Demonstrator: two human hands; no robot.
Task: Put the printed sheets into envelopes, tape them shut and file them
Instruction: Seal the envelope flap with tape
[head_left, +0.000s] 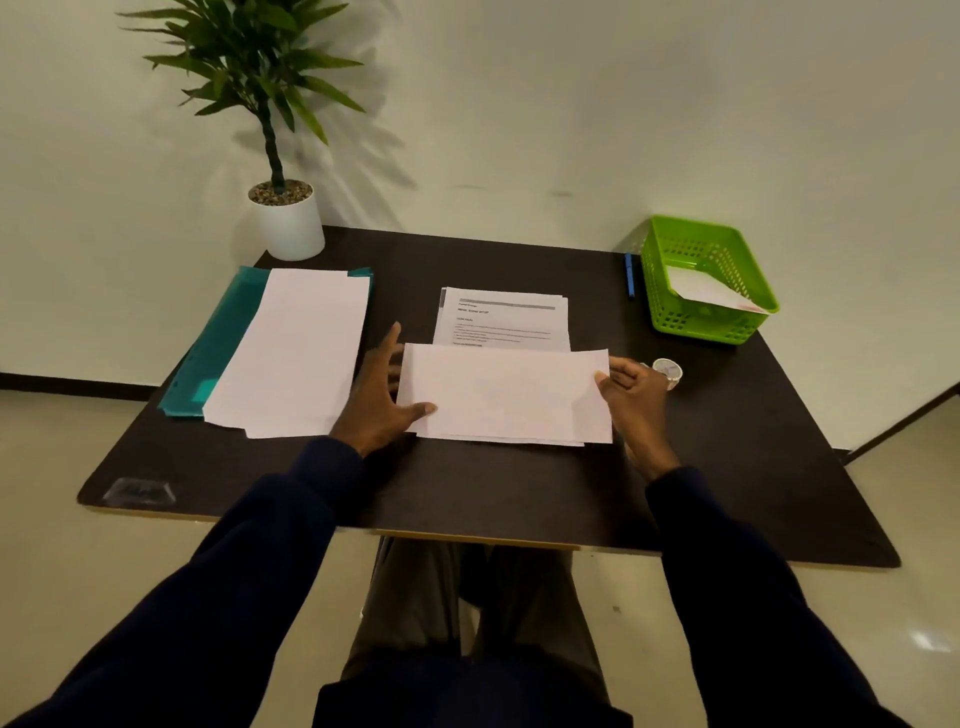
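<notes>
Just then the white folded paper (506, 397) lay flat on the table (467, 483), right between the two hands. Its long side ran from one hand to the other. The left hand (376, 395) had straight, spread fingers beside the paper's left end, with the thumb resting on top of it. The right hand (631, 392) had curled fingers and pinched the right end. What looked like a pile of envelopes (296, 353) lay just out past the left fingers, so the left hand seemed nearer for taking one. The tape roll (667, 370) sat just past the right fingers. More printed sheets (501, 319) lay just beyond the paper.
</notes>
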